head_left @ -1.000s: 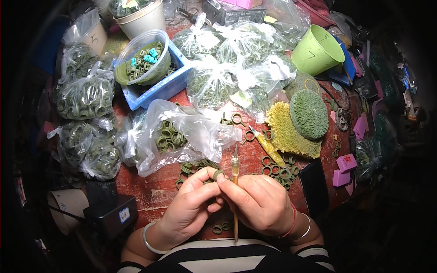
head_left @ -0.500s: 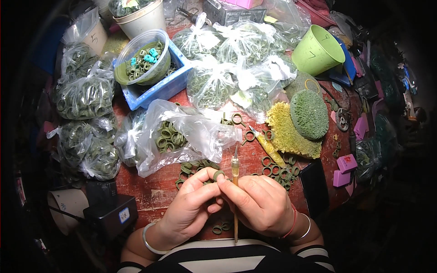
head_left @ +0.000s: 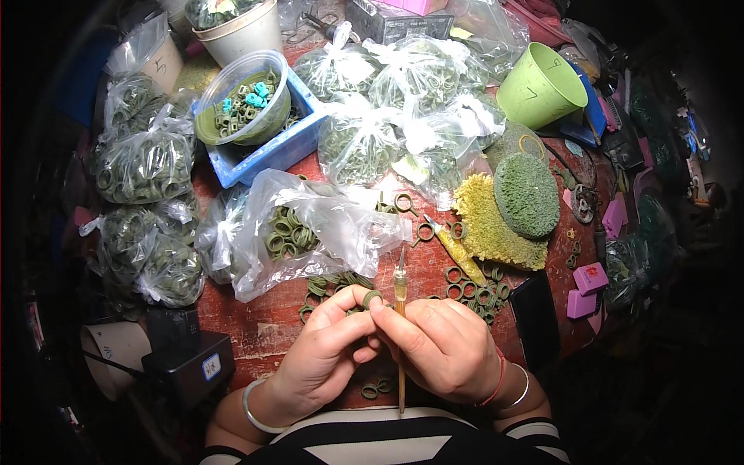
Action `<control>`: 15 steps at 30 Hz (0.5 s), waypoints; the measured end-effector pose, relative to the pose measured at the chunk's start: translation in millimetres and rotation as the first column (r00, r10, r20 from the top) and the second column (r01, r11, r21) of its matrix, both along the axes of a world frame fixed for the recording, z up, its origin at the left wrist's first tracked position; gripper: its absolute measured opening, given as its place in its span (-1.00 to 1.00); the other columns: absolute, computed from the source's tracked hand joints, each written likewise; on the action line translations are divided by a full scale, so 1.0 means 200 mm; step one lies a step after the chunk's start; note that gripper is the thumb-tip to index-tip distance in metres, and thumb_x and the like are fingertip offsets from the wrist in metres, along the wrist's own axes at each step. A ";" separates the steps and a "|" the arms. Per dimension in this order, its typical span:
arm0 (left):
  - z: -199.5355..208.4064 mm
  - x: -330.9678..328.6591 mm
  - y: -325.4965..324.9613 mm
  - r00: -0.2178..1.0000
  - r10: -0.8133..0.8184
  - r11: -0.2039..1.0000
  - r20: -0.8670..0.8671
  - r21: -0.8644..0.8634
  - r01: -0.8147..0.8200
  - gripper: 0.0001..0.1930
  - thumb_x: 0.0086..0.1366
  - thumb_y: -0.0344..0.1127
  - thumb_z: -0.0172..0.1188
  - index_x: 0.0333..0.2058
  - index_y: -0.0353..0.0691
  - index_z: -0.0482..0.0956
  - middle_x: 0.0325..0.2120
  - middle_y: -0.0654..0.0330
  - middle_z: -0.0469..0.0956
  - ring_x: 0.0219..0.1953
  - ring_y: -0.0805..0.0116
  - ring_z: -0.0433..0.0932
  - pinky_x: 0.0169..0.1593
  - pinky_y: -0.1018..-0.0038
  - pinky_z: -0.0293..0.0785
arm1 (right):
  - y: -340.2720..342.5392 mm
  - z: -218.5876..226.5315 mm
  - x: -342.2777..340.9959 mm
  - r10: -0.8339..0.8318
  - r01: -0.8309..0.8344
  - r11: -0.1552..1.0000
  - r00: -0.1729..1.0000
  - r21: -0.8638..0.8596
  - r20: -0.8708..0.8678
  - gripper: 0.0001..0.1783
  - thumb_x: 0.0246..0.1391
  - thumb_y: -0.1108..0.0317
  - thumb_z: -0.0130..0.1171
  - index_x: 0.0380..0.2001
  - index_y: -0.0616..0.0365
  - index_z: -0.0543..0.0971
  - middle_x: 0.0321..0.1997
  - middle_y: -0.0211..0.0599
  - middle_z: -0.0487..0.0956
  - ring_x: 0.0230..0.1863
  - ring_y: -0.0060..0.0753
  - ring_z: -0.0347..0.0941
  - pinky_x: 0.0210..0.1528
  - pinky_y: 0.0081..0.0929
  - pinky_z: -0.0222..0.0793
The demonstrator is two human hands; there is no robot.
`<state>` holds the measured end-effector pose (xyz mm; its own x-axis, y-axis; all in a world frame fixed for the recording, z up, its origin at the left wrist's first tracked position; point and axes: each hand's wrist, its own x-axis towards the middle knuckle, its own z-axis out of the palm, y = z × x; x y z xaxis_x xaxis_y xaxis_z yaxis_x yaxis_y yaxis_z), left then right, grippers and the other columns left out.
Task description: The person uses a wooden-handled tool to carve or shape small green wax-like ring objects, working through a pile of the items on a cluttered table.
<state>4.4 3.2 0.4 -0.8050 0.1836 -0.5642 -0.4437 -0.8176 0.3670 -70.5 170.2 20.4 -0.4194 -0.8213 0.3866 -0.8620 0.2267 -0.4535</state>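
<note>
Pinched at the fingertips of my left hand is a small dark green ring. My right hand is closed around a craft knife with a wooden handle, its blade pointing away from me. The right thumb and fingertip also touch the ring's side, so both hands meet there. Loose green rings lie beyond my left hand in a pile and beyond my right hand in another pile. A few more rings rest on the table between my wrists.
An open plastic bag of rings lies ahead on the red table. Tied bags, a blue bin and a green cup stand farther back. A yellow-handled blade, sponges and a phone sit to the right.
</note>
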 end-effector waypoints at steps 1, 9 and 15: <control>0.00 0.00 0.00 1.000 0.000 1.000 0.000 0.000 0.000 -0.93 0.33 -0.44 0.10 -0.24 -0.19 0.41 -0.42 0.34 0.44 -0.42 0.65 0.35 -0.44 0.71 0.22 | 0.00 0.00 0.00 0.001 -0.001 1.000 1.000 0.002 -0.001 -0.58 0.01 0.35 0.15 -0.08 0.39 0.51 -0.39 -0.27 0.46 -0.39 -0.39 0.48 -0.38 -0.51 0.41; 0.00 0.00 0.00 1.000 -0.002 1.000 -0.006 0.001 0.002 -0.92 0.33 -0.44 0.11 -0.24 -0.19 0.41 -0.42 0.34 0.44 -0.42 0.64 0.36 -0.44 0.71 0.22 | 0.00 0.00 0.00 0.003 -0.003 1.000 1.000 0.002 0.000 -0.57 0.00 0.35 0.15 -0.07 0.39 0.51 -0.38 -0.27 0.46 -0.38 -0.39 0.49 -0.38 -0.51 0.41; 0.01 0.00 0.00 1.000 0.001 1.000 0.014 -0.003 -0.001 -0.92 0.32 -0.44 0.11 -0.24 -0.20 0.40 -0.42 0.33 0.44 -0.42 0.64 0.35 -0.44 0.71 0.21 | 0.00 0.00 0.00 0.004 -0.004 1.000 1.000 -0.003 -0.001 -0.56 -0.01 0.35 0.15 -0.06 0.40 0.51 -0.38 -0.26 0.46 -0.38 -0.38 0.49 -0.38 -0.51 0.41</control>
<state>3.8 3.5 1.8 -0.7975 0.1810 -0.5756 -0.4478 -0.8170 0.3634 -70.2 170.6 19.9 -0.4160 -0.8215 0.3899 -0.8634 0.2222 -0.4530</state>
